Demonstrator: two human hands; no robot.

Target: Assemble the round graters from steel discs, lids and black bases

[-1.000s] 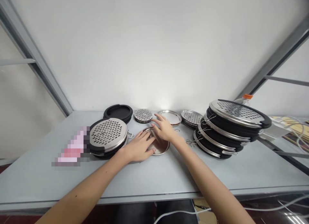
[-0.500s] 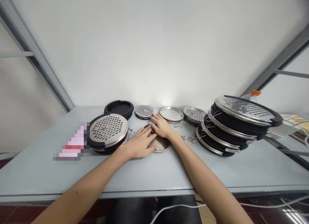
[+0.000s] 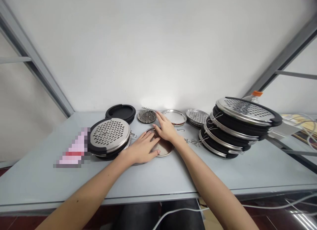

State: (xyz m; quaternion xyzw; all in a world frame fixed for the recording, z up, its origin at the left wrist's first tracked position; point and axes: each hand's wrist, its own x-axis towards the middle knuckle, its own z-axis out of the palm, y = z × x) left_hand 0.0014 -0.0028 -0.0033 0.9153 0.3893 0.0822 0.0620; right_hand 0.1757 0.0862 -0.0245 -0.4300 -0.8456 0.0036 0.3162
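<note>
Both hands lay on one shallow round steel tray [image 3: 163,147], which sat flat on the grey table [image 3: 49,180] directly under them. The left hand [image 3: 141,149] rested with its fingers spread over the tray's left side, neither clenched nor gripping. The right hand [image 3: 165,128] lay with its fingertips at the tray's far rim, also loose and spread. The two hands were just beside each other.

Left of the left hand stood one stack of black-rimmed graters [image 3: 109,136], with a steel perforated top and at least two layers, though the exact count was hidden. Beyond that stack lay one black ring [image 3: 120,112]. Past the right hand's fingertips, from left to right, were one small perforated disc [image 3: 147,116] with a toothed strip [image 3: 148,109] at its far edge, one plain steel lid [image 3: 174,117], and one low stack of perforated plates [image 3: 196,117].

Right of the right forearm leaned one tall stack of black-rimmed graters [image 3: 237,124], showing four steel rims and tilted rather than level. Near the right wrist lay one small clip [image 3: 180,130] and one tangle of wire clips [image 3: 192,142]. One orange-capped bottle [image 3: 255,97] stood behind the tall stack. A pink blurred object [image 3: 73,149] lay left of the first stack.
</note>
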